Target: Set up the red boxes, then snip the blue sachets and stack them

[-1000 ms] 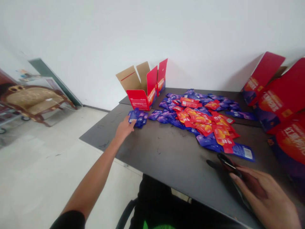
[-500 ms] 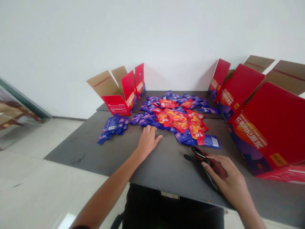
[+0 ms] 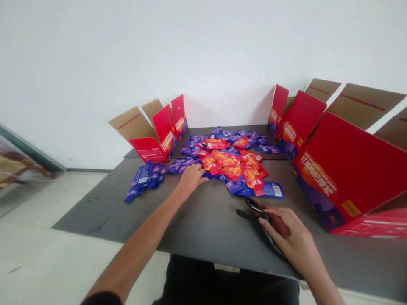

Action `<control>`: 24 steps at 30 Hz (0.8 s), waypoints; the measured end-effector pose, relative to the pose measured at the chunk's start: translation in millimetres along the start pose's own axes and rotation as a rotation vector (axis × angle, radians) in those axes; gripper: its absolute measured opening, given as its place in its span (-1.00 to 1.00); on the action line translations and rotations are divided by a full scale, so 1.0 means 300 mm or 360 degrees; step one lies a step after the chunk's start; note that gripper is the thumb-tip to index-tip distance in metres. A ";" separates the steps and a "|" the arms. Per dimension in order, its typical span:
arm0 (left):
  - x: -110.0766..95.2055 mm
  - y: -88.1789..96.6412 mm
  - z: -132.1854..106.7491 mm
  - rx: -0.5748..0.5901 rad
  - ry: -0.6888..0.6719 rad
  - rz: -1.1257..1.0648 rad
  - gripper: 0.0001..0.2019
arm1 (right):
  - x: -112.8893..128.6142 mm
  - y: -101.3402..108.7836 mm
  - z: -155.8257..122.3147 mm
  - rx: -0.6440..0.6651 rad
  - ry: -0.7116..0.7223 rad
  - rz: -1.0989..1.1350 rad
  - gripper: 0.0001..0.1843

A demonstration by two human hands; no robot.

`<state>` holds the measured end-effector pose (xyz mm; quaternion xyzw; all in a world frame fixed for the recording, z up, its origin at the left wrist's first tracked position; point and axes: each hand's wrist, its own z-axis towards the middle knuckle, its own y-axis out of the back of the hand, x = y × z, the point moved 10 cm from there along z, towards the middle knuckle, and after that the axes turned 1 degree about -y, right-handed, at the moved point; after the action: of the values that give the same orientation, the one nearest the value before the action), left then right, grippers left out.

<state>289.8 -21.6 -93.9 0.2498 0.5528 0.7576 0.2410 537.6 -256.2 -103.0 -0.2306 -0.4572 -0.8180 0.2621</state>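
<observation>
Hands apart. Right hand point(image 3: 297, 239), lower right, clamped on black-and-maroon object point(image 3: 280, 223). Left hand point(image 3: 190, 180), center, at near edge of blue-and-red sachet pile point(image 3: 227, 159) on surface point(image 3: 203, 224); can't tell if it grips any. Open red cartons point(image 3: 356, 165) far right.

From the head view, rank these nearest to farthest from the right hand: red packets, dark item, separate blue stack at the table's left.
1. Dark item: held in the right hand.
2. Red packets: beyond it, heaped near the table's middle.
3. Blue stack: farthest, past the left hand.
</observation>
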 end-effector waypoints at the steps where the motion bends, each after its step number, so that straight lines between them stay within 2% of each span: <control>1: 0.001 -0.006 0.012 0.0002 -0.0015 0.0012 -0.70 | -0.001 -0.002 -0.001 0.0004 0.0000 0.0004 -0.69; 7: -0.011 -0.031 0.054 -0.0013 -0.0079 0.0099 -0.66 | 0.003 -0.001 -0.004 0.0005 -0.0001 0.0025 -0.71; 15: -0.109 -0.033 -0.002 -0.0058 -0.0366 0.0223 -0.74 | 0.009 -0.006 0.002 0.0037 -0.0022 0.0034 -0.71; 19: -0.141 0.005 -0.027 -0.0123 -0.0521 0.0246 -0.77 | 0.004 -0.007 0.000 0.0029 -0.0017 0.0034 -0.70; 24: -0.194 0.110 -0.101 -0.0257 -0.0662 0.0283 -0.80 | 0.002 -0.001 -0.003 -0.0009 0.0009 0.0051 -0.69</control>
<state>311.6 -89.7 -76.9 0.4280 0.4047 0.7499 0.3011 536.8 -256.9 -103.1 -0.2364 -0.4505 -0.8156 0.2757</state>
